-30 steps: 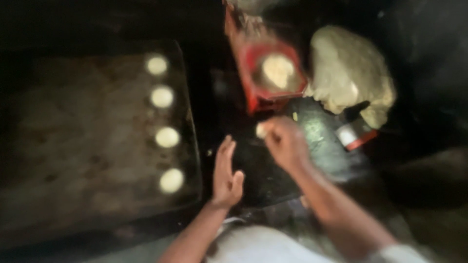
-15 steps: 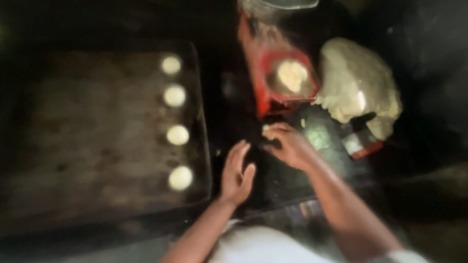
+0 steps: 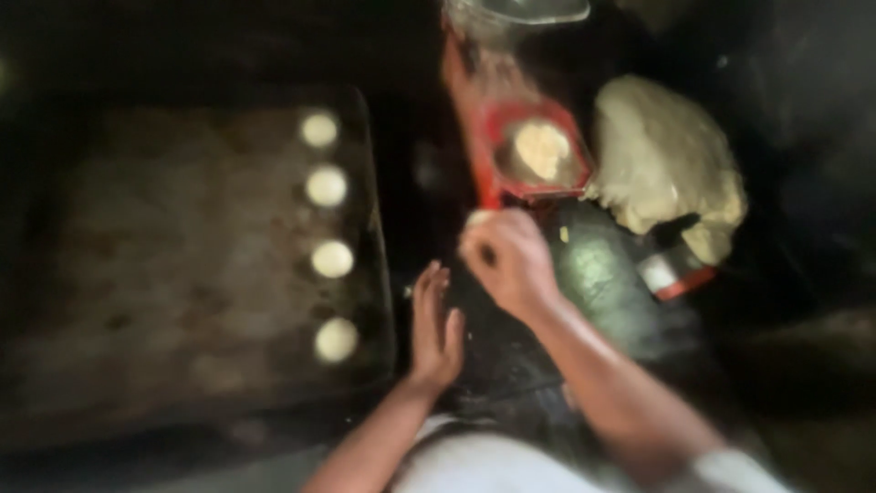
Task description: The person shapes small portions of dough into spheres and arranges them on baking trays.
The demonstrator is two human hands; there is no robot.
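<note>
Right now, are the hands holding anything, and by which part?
The right hand is closed around a small pale dough piece, which peeks out past its fingertips. The left hand is flat, open and holds nothing.

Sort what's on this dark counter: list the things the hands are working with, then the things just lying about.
In use:
right hand, closed on a small dough piece
left hand, open and flat
dough mound
red scale with a dough piece on it
tray with four dough balls

Lying about:
clear container
red-trimmed tool beside the mound
</note>
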